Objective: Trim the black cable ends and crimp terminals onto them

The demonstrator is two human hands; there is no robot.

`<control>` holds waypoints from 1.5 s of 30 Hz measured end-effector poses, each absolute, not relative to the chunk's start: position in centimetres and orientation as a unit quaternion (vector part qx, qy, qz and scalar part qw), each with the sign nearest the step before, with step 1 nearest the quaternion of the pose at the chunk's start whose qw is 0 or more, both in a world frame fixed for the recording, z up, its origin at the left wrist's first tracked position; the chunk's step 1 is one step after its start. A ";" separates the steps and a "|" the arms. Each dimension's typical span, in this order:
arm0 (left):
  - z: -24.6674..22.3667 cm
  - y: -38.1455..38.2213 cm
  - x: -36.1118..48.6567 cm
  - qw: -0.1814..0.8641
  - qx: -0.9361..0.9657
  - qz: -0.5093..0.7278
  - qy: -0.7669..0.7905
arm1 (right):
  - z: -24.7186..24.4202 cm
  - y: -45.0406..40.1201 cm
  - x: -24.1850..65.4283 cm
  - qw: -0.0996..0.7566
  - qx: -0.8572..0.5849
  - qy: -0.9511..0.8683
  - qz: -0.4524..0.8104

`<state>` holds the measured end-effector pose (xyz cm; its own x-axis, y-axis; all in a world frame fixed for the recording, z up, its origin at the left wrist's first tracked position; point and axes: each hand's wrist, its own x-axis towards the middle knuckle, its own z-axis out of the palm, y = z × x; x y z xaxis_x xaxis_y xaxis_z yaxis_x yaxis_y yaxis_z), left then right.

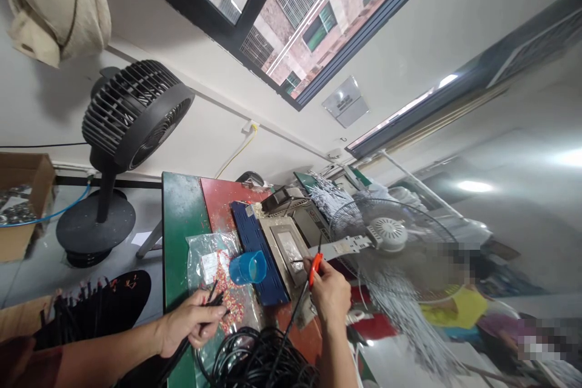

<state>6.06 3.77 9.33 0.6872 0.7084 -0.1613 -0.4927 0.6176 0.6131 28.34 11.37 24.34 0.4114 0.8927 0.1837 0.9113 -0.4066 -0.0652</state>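
Note:
My left hand (194, 322) is closed around a bundle of black cables (217, 299), their ends sticking out past the fingers. My right hand (331, 291) grips an orange-handled tool (315, 269), probably pliers or cutters; its jaws are hard to make out. A single black cable (297, 306) rises to the tool from a heap of coiled black cables (259, 357) at the table's front. Between the hands, a blue plastic cup (248, 268) lies beside a clear plastic bag (193, 254) strewn with small red and yellow bits (233, 310).
Behind the right hand sits a metal bench device (287, 245) with a rectangular recess. A caged fan (391, 233) stands to the right near grey wire bundles (404, 315). At left are a black floor fan (136, 115) and more black cables (91, 309). Another person in yellow (459, 309) is at far right.

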 end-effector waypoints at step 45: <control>9.8 3.8 5.9 0.878 0.274 0.337 0.201 | 22.5 9.9 29.6 0.222 -0.828 -0.511 -0.064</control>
<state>5.94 3.81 9.82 0.6919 0.7019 -0.1690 -0.4810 0.6228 0.6171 29.58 9.93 22.49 0.4701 0.8177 0.3323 0.8743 -0.3798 -0.3023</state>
